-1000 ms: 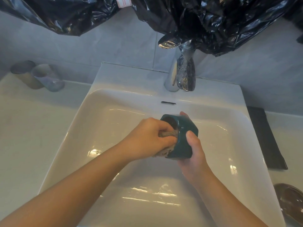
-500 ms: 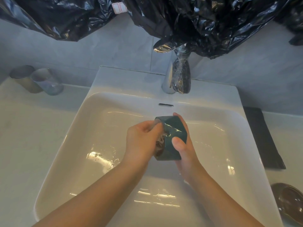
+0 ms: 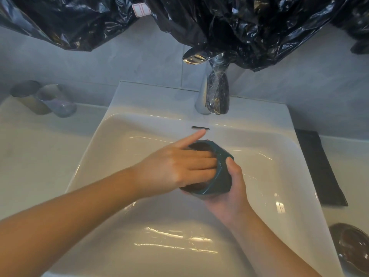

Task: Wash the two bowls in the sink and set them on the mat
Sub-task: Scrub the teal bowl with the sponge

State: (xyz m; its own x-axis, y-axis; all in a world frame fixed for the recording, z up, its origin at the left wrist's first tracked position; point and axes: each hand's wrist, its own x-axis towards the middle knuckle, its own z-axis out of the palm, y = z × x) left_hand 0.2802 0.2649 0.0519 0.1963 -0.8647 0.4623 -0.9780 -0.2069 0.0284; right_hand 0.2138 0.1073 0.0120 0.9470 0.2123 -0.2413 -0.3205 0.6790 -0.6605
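A dark teal faceted bowl is held over the white sink, tipped with its mouth toward the left. My right hand grips it from below and behind, thumb on its side. My left hand reaches into the bowl's mouth with fingers flat inside and the index finger raised straight. No scrubber shows under those fingers. A black mat lies on the counter right of the sink. A dark brown bowl sits at the bottom right corner.
A chrome tap wrapped in plastic stands behind the basin. Black plastic sheeting hangs along the wall above. Two cups stand on the counter at the far left. Water film glistens on the basin floor.
My right hand turned the bowl so its mouth faces more up and left. My left hand uncurled from a fist around the scrubber to flat fingers inside the bowl.
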